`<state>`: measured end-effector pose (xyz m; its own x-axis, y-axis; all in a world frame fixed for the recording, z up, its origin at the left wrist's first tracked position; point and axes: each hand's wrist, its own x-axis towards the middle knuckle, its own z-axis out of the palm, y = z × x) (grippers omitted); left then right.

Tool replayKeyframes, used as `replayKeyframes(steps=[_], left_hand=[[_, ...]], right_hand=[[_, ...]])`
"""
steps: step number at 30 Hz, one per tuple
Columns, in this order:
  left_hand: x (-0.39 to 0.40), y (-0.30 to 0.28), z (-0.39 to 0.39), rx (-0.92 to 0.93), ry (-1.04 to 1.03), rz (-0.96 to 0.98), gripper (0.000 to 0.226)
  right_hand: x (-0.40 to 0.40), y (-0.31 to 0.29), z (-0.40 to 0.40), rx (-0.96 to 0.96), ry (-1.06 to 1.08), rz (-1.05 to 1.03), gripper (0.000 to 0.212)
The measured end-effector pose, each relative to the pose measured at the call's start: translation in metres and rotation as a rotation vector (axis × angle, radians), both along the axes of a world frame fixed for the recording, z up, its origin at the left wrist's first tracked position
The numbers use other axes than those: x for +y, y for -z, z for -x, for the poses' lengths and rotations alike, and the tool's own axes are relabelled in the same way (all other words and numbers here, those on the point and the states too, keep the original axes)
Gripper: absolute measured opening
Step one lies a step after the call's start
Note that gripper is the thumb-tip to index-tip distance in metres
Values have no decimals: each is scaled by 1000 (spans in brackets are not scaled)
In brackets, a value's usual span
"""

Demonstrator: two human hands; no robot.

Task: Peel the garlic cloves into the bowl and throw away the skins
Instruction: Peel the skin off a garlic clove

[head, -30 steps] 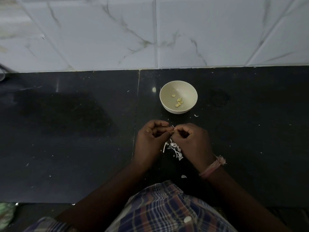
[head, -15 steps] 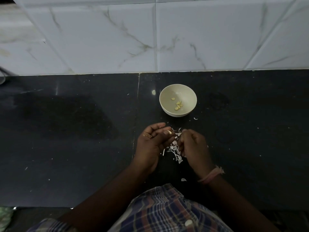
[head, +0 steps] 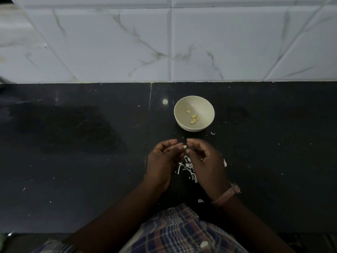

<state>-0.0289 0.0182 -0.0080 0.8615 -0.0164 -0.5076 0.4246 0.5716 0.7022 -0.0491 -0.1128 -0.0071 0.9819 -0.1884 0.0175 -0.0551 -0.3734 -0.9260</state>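
A small pale bowl (head: 194,113) stands on the black counter and holds several peeled yellowish garlic cloves (head: 193,116). Just in front of the bowl, my left hand (head: 165,159) pinches a small pale garlic clove (head: 185,147) at its fingertips. My right hand (head: 206,161) hovers beside it with curled fingers, thumb and forefinger close to the clove; I cannot tell whether they hold anything. A heap of white garlic skins (head: 188,168) lies on the counter under and between both hands.
The black stone counter (head: 73,152) runs to a white marbled tile wall (head: 164,42) at the back. Stray skin flakes lie right of the bowl (head: 213,133) and near my right wrist (head: 200,200). A seam in the counter (head: 149,114) runs left of the bowl.
My hands have come apart from a tight pinch together, skins dropped onto the heap, and a bare clove now shows at my left fingertips. My right hand has risen back level with the clove.
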Motion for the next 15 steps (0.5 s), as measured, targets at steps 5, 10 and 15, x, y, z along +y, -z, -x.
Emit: replayKeyframes(steps=[5,10,15], left_hand=[[2,0,-5,-22,4,42,21],[6,0,-8,-48,28,7,16],[4,1,-9,-73,59,-83,15]], right_hand=[[6,-3,-5,-34,11,-77,39],[8,1,-9,-56,3,-73,34],[8,4,-11,-84,12,-44,31]])
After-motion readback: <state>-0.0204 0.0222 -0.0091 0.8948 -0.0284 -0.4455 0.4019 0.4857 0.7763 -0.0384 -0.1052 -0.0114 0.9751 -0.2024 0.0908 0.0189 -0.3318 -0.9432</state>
